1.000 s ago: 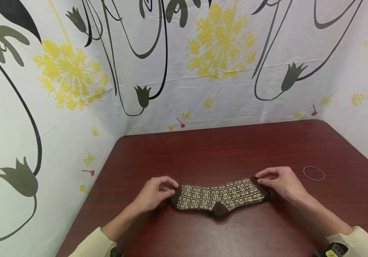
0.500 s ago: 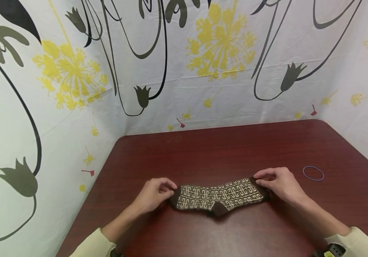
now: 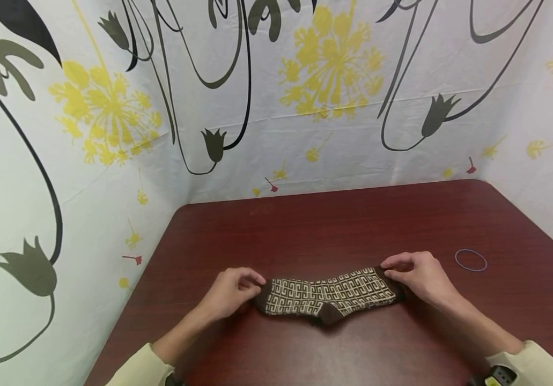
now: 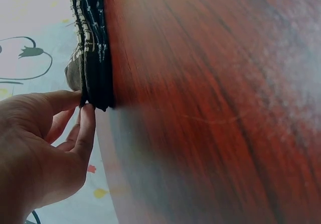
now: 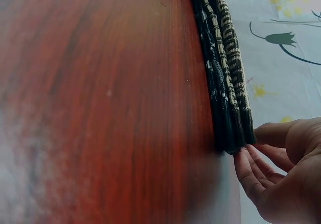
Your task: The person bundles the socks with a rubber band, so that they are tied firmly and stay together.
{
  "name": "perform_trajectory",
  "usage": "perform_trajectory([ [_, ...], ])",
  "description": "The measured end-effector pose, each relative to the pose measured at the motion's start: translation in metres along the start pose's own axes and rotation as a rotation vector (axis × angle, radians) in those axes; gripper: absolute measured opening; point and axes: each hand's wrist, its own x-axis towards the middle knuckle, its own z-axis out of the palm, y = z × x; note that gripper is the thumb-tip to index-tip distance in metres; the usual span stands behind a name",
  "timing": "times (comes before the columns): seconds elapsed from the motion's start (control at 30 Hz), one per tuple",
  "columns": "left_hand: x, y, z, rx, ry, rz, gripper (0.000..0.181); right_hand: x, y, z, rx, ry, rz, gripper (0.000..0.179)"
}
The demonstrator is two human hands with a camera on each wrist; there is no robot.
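A brown sock (image 3: 329, 294) with a cream geometric pattern lies lengthwise across the table, its plain brown heel toward me. Under it, the wrist views show further dark knitted layers (image 5: 213, 78), stacked flat. My left hand (image 3: 228, 292) pinches the plain brown toe end between thumb and fingers; in the left wrist view that hand (image 4: 50, 138) grips the upper layer's edge. At the other end, my right hand (image 3: 426, 276) pinches the brown cuff. The right wrist view shows the right hand's thumb and fingers (image 5: 246, 171) at the layers' edge.
A thin purple-blue band (image 3: 471, 260) forms a loop on the table, right of my right hand. The dark red wooden table (image 3: 305, 230) reaches back to a white wall covering (image 3: 266, 145) with floral prints, which also stands at both sides.
Both hands have shifted very slightly to the left with the sock ends in their fingers. Otherwise the sock and the band lie as before.
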Motion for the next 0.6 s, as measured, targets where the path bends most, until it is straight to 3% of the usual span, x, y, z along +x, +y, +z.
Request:
perform_trajectory([
  [0.27, 0.003, 0.004, -0.005, 0.007, 0.059, 0.012, 0.014, -0.001, 0.006, -0.002, 0.082, -0.058, 0.058, 0.025],
  [0.6, 0.017, 0.008, -0.011, -0.15, 0.06, -0.004, 0.024, 0.001, 0.01, -0.003, 0.188, -0.063, 0.117, 0.036],
])
